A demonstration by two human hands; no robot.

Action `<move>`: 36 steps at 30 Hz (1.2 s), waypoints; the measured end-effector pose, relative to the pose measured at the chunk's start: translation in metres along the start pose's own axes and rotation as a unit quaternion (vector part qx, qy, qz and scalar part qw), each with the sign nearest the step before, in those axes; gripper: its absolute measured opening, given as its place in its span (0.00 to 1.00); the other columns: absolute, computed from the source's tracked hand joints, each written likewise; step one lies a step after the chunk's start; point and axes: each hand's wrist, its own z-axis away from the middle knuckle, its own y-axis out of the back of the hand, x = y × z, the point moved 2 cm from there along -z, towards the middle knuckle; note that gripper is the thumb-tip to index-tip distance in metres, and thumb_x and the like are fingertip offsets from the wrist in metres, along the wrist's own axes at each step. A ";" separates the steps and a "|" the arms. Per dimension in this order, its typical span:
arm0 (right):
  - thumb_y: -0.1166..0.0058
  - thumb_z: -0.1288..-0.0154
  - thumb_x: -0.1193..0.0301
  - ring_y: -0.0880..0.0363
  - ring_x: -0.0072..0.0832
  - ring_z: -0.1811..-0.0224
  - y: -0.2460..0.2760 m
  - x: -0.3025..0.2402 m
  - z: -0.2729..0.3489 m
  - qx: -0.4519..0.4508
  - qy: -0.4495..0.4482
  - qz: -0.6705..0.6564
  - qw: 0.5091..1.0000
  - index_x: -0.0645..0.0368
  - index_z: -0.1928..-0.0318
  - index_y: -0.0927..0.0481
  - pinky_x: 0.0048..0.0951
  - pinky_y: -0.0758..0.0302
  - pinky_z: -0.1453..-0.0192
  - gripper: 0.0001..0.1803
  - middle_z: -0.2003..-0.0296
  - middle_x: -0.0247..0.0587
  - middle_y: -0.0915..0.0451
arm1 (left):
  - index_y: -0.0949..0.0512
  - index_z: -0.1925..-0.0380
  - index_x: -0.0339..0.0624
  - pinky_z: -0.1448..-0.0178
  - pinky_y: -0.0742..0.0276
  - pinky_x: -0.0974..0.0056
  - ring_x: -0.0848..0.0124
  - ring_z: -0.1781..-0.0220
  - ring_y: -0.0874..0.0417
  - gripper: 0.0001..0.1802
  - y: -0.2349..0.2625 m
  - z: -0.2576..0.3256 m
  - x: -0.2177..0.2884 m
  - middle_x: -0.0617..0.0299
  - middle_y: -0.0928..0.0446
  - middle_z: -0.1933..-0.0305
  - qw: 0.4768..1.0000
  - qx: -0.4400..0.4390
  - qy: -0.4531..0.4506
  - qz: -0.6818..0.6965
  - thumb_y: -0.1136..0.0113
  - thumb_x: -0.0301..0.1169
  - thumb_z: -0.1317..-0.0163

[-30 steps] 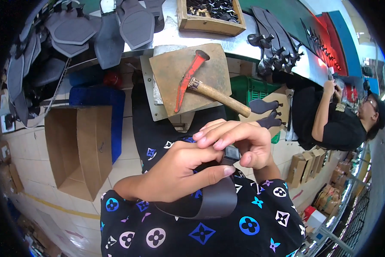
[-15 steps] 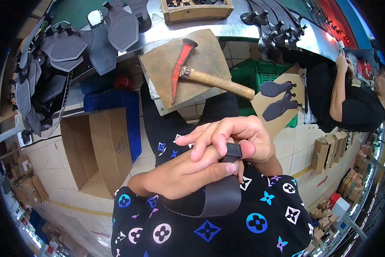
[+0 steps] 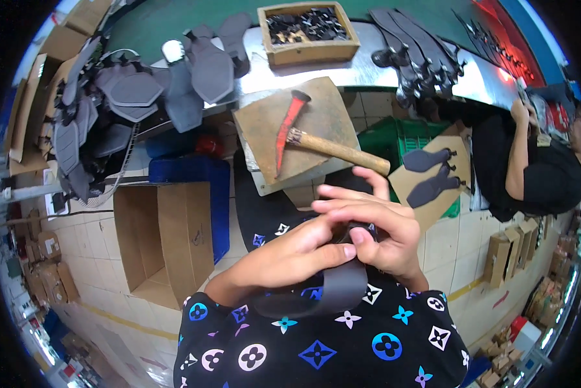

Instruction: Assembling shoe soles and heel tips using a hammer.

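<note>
In the head view, the person's two hands are together in front of the chest, fingers overlapping. The left hand [image 3: 297, 255] has its thumb pressed along a dark sole [image 3: 345, 288], which curls round beneath the hands into a loop. The right hand [image 3: 394, 236] meets it from the other side, thumb and fingers closed about a black piece [image 3: 363, 227] at the sole's upper end. Fingers hide most of that piece, so I cannot tell whether it is fixed on or only held there.

The sole in hand looks unfinished, part-way at best. The hammer [image 3: 332, 147] lies unheld on the slab [image 3: 336, 113], just beyond the right fingertips.

Past the slab, the table [image 3: 371, 48] carries a wooden box [image 3: 313, 54] of small parts, piled soles [image 3: 135, 90] at left, and heeled soles [image 3: 410, 39] at right. Two more with small dark ends lie on a board [image 3: 400, 187]; these appear further along. How many remain cannot be judged. A co-worker [image 3: 552, 184] sits at the right.
</note>
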 end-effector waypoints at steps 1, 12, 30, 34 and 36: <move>0.45 0.33 0.69 0.15 0.47 0.45 0.004 -0.008 -0.004 0.037 0.009 0.048 0.998 0.67 0.54 0.18 0.55 0.37 0.29 0.14 0.59 0.53 0.12 | 0.30 0.39 0.33 0.33 0.33 0.64 0.70 0.37 0.27 0.24 0.000 -0.003 -0.001 0.53 0.25 0.42 0.997 0.022 -0.034 0.060 0.49 0.40 0.24; 0.40 0.31 0.73 0.16 0.37 0.43 0.097 0.102 -0.029 0.157 -0.070 0.182 0.968 0.67 0.39 0.25 0.31 0.22 0.44 0.22 0.45 0.56 0.18 | 0.22 0.44 0.30 0.41 0.24 0.66 0.73 0.49 0.19 0.20 0.100 -0.004 0.042 0.59 0.18 0.50 0.936 0.319 -0.094 -0.118 0.38 0.24 0.37; 0.45 0.29 0.68 0.16 0.29 0.73 0.277 0.136 -0.140 0.405 -0.083 -0.011 0.910 0.64 0.58 0.17 0.28 0.21 0.69 0.11 0.70 0.44 0.16 | 0.30 0.37 0.33 0.23 0.43 0.50 0.47 0.25 0.39 0.29 0.156 -0.028 0.079 0.44 0.35 0.30 0.519 0.547 -0.184 -0.631 0.36 0.32 0.36; 0.44 0.26 0.66 0.19 0.26 0.71 0.150 0.051 -0.162 0.231 -0.036 -0.331 0.914 0.64 0.47 0.24 0.28 0.19 0.66 0.15 0.67 0.37 0.19 | 0.46 0.26 0.38 0.19 0.53 0.50 0.48 0.20 0.49 0.47 0.075 -0.080 0.093 0.45 0.42 0.25 0.565 0.433 -0.303 -0.633 0.30 0.31 0.42; 0.44 0.26 0.63 0.15 0.30 0.62 0.082 0.020 -0.142 0.039 -0.046 -0.440 0.896 0.63 0.40 0.28 0.32 0.17 0.57 0.22 0.56 0.43 0.19 | 0.46 0.27 0.37 0.22 0.44 0.51 0.54 0.22 0.42 0.44 0.061 -0.085 0.090 0.47 0.42 0.25 0.569 0.443 -0.317 -0.616 0.33 0.30 0.39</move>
